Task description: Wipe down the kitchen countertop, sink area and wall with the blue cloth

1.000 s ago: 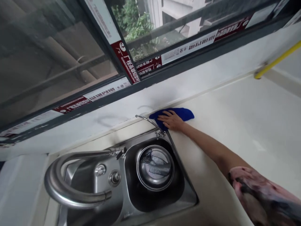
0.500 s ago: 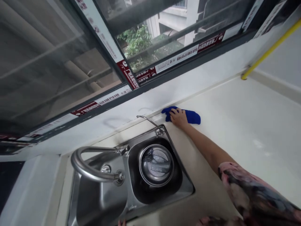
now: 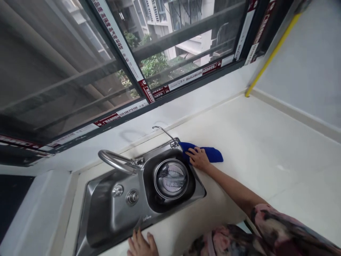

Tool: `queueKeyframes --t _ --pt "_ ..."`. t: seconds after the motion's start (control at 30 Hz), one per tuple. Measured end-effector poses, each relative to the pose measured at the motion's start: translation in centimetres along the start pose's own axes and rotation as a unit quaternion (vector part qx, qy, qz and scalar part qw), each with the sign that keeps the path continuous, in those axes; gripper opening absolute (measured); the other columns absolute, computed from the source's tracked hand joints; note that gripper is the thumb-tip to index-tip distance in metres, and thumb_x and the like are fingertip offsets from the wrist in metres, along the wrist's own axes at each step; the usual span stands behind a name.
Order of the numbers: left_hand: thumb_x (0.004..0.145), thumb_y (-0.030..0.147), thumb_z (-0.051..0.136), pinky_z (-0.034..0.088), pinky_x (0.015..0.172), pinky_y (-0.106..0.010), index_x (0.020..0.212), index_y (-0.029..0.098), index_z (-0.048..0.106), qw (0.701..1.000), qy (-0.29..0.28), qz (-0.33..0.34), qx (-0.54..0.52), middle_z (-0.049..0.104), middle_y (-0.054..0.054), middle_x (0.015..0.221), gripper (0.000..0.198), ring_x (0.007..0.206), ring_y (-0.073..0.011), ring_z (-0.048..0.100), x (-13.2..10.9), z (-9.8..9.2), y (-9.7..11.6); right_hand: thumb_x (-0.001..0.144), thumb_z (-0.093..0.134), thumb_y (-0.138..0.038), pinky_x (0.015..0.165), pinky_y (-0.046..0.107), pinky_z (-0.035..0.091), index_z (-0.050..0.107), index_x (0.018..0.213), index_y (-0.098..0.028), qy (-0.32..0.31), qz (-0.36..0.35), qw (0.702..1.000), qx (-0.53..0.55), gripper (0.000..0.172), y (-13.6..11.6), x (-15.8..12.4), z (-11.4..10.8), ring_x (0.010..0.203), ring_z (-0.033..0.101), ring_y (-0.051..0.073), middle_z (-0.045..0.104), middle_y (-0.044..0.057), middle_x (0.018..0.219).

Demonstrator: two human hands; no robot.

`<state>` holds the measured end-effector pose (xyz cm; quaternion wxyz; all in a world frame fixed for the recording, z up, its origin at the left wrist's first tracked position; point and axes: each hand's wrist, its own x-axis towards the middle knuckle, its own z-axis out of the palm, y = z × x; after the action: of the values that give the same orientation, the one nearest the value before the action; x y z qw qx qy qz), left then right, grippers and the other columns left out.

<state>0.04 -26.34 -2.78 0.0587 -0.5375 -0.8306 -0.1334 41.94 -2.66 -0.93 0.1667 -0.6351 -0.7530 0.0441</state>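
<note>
My right hand (image 3: 199,159) presses down on a blue cloth (image 3: 213,154), fingers bent over it. The cloth lies at the right rear corner of the double steel sink (image 3: 145,202), partly over its rim and partly on the white counter (image 3: 250,142). At the sink's front edge, my left hand (image 3: 142,245) rests with its fingers apart and nothing in them. A round perforated steel basin (image 3: 185,188) stands in the right bowl, with a dark, wet-looking item and a greyish one inside.
A curved steel faucet (image 3: 114,161) arches over the left bowl. Behind the right bowl rises a thin spout (image 3: 166,131). A window frame (image 3: 147,94) runs along the back wall, and a yellow pipe (image 3: 273,55) meets the counter at the far right corner.
My right hand has drawn the blue cloth back from the wall toward the sink's right rim. More of my left hand now shows at the front edge. The view has shifted.
</note>
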Motion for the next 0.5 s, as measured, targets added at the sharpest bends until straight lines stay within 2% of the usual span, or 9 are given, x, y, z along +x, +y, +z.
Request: queueKeyframes --t 0.13,0.23,0.3,0.43,0.5 --pt "0.102 0.049 0.031 0.036 0.116 -0.072 0.139 0.006 0.059 1.000 -0.007 0.027 0.001 0.056 -0.024 0.152 0.063 0.148 -0.0459 0.043 0.3 -1.1 1.0 0.101 0.049 -0.031 0.096 0.046 0.037 0.058 0.151 -0.033 -0.007 -0.007 1.000 -0.002 0.051 0.0 -7.4 -1.5 0.130 0.042 0.032 0.059 0.006 0.148" --pt "0.102 0.048 0.032 0.035 0.117 -0.068 0.139 0.008 0.059 0.999 0.000 0.036 0.005 0.056 -0.024 0.151 0.061 0.148 -0.0440 0.043 0.4 -1.4 1.4 0.099 0.050 -0.030 0.097 0.047 0.039 0.060 0.150 -0.031 -0.014 0.003 1.000 0.001 0.051 0.5 -14.1 -3.1 0.129 0.045 0.032 0.060 0.007 0.147" --pt "0.101 0.048 0.034 0.036 0.116 -0.066 0.139 0.009 0.059 0.999 0.005 0.040 0.000 0.057 -0.024 0.150 0.059 0.147 -0.0429 0.044 0.4 -1.3 1.4 0.098 0.050 -0.029 0.097 0.049 0.042 0.061 0.149 -0.035 -0.028 0.013 0.999 0.009 0.053 1.3 -19.6 -4.2 0.129 0.048 0.033 0.062 0.006 0.146" --pt "0.098 0.049 0.042 0.036 0.115 -0.064 0.141 0.013 0.056 0.998 0.023 0.054 -0.021 0.057 -0.023 0.151 0.058 0.147 -0.0430 0.044 0.3 -0.7 1.0 0.094 0.053 -0.029 0.098 0.059 0.046 0.059 0.145 -0.053 -0.068 0.063 0.995 0.026 0.056 3.9 -32.4 -6.1 0.129 0.055 0.036 0.066 0.000 0.142" --pt "0.095 0.048 0.045 0.032 0.117 -0.066 0.146 0.017 0.053 0.997 0.013 0.052 -0.047 0.054 -0.022 0.154 0.060 0.150 -0.0437 0.040 0.3 -0.5 0.8 0.092 0.057 -0.031 0.094 0.064 0.048 0.057 0.143 -0.058 -0.060 0.101 0.993 0.018 0.058 5.0 -37.6 -6.9 0.123 0.059 0.038 0.069 0.000 0.138"
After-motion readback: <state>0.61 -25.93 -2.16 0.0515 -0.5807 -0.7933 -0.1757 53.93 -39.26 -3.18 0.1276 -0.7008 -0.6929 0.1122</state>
